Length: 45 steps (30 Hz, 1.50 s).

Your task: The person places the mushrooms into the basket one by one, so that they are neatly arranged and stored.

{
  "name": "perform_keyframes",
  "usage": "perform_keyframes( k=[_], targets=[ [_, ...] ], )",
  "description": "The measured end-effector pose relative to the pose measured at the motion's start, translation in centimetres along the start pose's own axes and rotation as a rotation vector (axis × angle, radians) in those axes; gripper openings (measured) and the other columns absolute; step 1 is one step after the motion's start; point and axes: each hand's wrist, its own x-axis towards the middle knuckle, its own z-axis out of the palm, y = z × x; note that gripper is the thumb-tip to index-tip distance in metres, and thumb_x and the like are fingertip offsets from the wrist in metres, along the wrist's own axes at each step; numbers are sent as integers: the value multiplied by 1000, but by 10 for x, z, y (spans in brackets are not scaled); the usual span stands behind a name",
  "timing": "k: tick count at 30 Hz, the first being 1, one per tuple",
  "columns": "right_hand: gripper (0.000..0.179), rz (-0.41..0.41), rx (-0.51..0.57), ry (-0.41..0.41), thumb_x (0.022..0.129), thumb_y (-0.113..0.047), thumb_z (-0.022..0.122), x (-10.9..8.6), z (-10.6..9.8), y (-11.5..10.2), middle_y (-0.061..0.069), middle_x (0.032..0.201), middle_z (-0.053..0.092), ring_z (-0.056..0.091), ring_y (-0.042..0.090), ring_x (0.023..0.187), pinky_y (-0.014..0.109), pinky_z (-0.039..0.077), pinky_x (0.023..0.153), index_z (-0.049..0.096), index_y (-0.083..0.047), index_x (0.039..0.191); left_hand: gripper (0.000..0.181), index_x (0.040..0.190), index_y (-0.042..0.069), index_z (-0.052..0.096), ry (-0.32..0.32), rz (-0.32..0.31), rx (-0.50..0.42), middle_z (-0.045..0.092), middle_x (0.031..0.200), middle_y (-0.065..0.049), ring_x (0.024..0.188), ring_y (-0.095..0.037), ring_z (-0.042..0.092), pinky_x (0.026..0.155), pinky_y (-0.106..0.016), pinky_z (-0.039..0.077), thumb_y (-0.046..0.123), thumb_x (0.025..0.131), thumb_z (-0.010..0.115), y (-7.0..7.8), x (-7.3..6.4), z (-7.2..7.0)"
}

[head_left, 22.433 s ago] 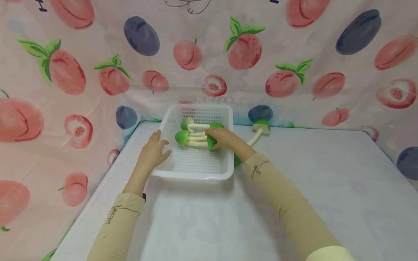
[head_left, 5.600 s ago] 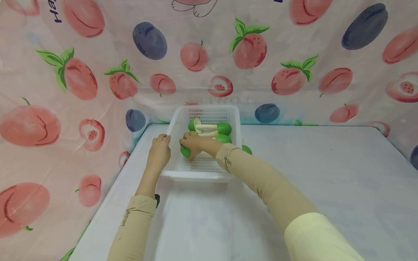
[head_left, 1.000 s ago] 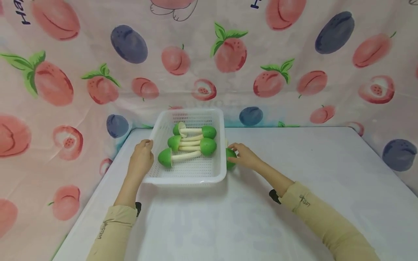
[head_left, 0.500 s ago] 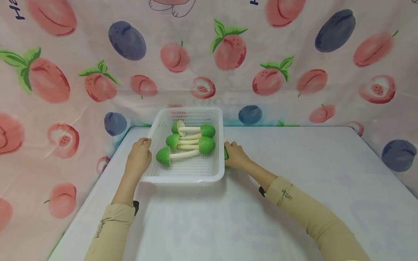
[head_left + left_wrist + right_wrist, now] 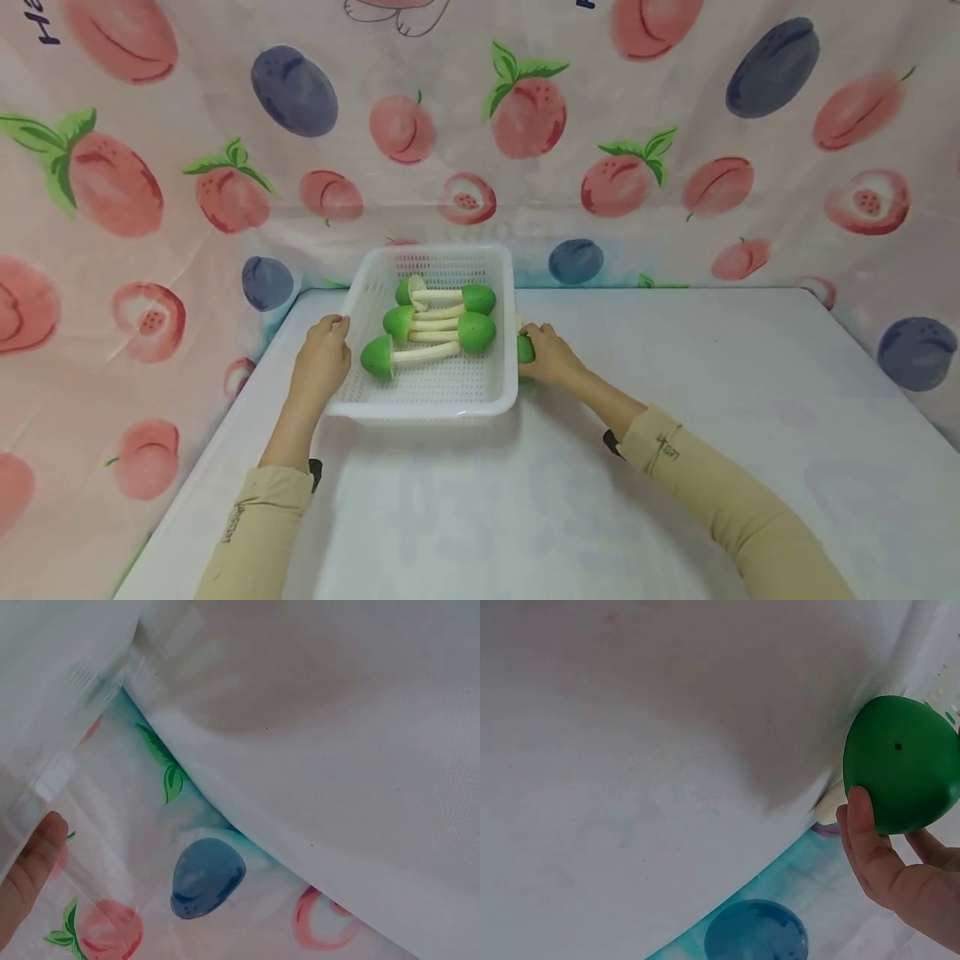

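A white plastic basket [image 5: 423,410] holds several toy mushrooms [image 5: 425,356] with green caps and cream stems, lying crosswise in a row. At the basket's left rim, my left hand [image 5: 321,360] grips the edge; in the left wrist view its fingers [image 5: 39,851] lie against the outer wall. My right hand [image 5: 553,358] holds another mushroom [image 5: 527,350] by its green cap, just outside the basket's right wall. The right wrist view shows fingers [image 5: 866,832] and thumb around that green cap [image 5: 900,761], with a pale stem end [image 5: 830,804] behind it.
The basket stands toward the back left of a table with a white cover [image 5: 675,433]. A fruit-printed cloth [image 5: 525,192] hangs behind the table and along its left side.
Earlier my right hand was setting a mushroom inside the basket, where it now lies in front. Since then the hand has moved right, out of the basket, and closed around the outside mushroom's cap.
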Motion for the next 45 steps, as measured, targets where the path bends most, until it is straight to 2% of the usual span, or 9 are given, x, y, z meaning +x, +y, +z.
perform_keyframes(
  k=[13,22,33,40,45],
  targets=[
    [68,17,60,58,83,-29,71,-4,-7,1,25,124,51,55,37,110,50,48,93,43,3,136,40,128,-15,47,7,1,-7,47,131,-33,111,-51,50,82,-55,51,-2,90,49,-3,1,-1],
    [67,20,113,95,86,-25,67,-11,-22,11,27,135,47,51,41,119,51,47,96,38,7,138,40,128,-15,47,0,7,-9,47,131,-34,113,-50,49,84,-55,51,-1,91,50,0,3,-3],
    [62,-22,152,126,86,-17,67,-22,-40,21,28,135,46,53,44,113,52,49,91,40,6,136,40,129,-14,47,2,6,-16,47,132,-33,116,-50,48,87,-56,50,0,92,50,1,5,-2],
    [59,-71,140,193,83,-14,70,-35,-45,26,29,126,47,51,43,109,53,49,90,44,7,131,40,128,-15,47,-7,0,-2,47,131,-33,115,-49,48,87,-55,50,-1,91,49,1,1,0],
    [58,-83,141,219,83,-13,69,-43,-51,28,29,127,47,52,45,108,54,50,87,43,6,132,40,128,-14,48,2,-3,1,47,131,-33,115,-49,48,84,-54,51,-2,90,49,1,-2,-1]
  ],
)
